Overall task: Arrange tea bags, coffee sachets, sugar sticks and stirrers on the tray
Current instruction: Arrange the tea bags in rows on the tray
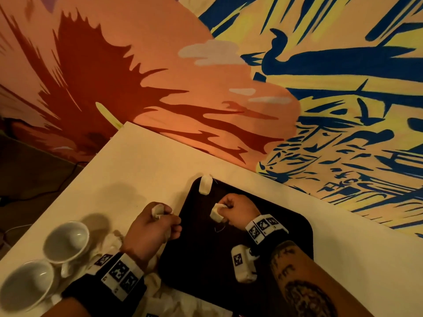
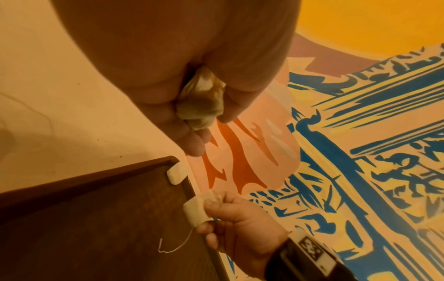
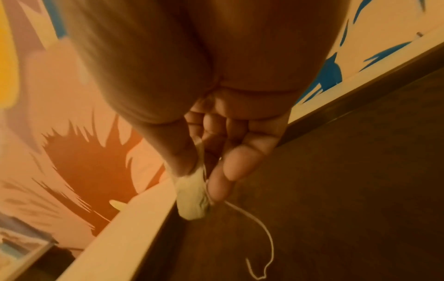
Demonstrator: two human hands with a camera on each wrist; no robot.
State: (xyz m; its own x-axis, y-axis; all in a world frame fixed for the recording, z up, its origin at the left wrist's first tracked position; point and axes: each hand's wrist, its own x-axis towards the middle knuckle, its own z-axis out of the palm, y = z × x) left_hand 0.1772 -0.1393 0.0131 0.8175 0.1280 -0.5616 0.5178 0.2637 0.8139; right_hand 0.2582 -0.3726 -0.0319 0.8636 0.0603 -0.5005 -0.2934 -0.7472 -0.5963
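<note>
A dark tray (image 1: 286, 225) lies on the pale table. One tea bag (image 1: 204, 184) rests at the tray's far left corner, seen too in the left wrist view (image 2: 176, 174). My right hand (image 1: 231, 209) hovers over the tray and pinches a second tea bag (image 1: 216, 213) between thumb and fingers; its string (image 3: 261, 233) dangles. My left hand (image 1: 158, 223), just left of the tray, grips a bunch of tea bags (image 2: 199, 106) in curled fingers.
Two white cups (image 1: 66, 240) stand at the table's near left beside a heap of more pale sachets (image 1: 107, 245). A painted wall (image 1: 320, 88) runs behind the table's far edge. The floor drops off to the left of the table.
</note>
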